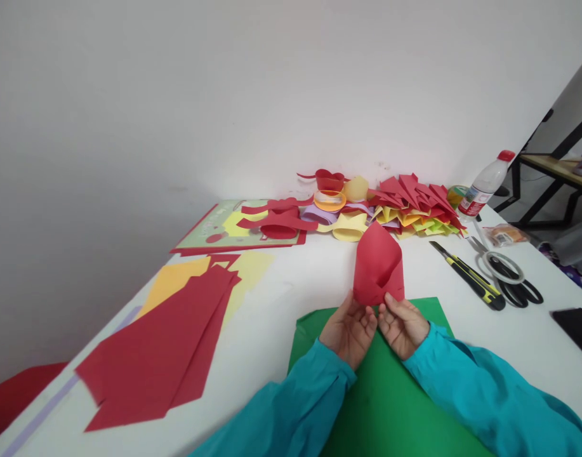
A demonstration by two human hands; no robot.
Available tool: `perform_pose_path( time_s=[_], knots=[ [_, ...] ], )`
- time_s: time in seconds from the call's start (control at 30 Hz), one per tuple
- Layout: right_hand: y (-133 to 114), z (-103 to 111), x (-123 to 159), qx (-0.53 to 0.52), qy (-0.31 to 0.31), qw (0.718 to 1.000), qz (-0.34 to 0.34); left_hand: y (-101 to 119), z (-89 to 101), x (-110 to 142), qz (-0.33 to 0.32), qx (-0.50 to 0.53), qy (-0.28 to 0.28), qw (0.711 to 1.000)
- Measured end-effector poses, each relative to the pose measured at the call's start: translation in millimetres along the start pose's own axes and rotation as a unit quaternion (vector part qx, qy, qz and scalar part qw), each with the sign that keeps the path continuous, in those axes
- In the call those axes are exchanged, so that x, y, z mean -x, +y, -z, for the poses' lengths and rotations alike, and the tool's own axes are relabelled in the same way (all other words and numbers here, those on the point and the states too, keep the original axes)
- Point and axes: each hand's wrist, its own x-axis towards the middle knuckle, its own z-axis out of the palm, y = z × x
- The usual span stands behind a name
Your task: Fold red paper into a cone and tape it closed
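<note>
A piece of red paper [374,257], curled into a rounded shape with a pointed top, is held up in front of me. My left hand [350,330] grips its lower left edge between thumb and fingers. On the lower right edge, my right hand [402,325] pinches the same paper, the two hands nearly touching. Beneath both hands lies a green sheet [395,393] on the white table. The inner side of the curl is partly hidden.
Red paper sheets [162,349] lie at the left. Folded and curled paper pieces [409,197] are heaped against the wall. On the right are a utility knife [469,276], scissors [514,295], a tape roll [502,266], a bottle [488,184] and a black flat object [579,327].
</note>
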Motion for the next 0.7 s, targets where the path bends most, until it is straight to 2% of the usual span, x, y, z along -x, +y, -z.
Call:
perform_pose_path(
  time_s=[0.17,0.4,0.7],
  knots=[
    [0,0,-1,-0.001,0.003,1.000,0.001,0,1.7,-3,0.007,0.021,0.015,1.000],
    [0,3,-3,0.005,-0.017,1.000,-0.004,-4,1.1,-4,-0.029,0.028,0.046,0.998],
    [-1,12,-9,0.030,-0.058,0.998,0.004,-7,4.3,-5,-0.049,0.011,0.033,0.998]
  ],
)
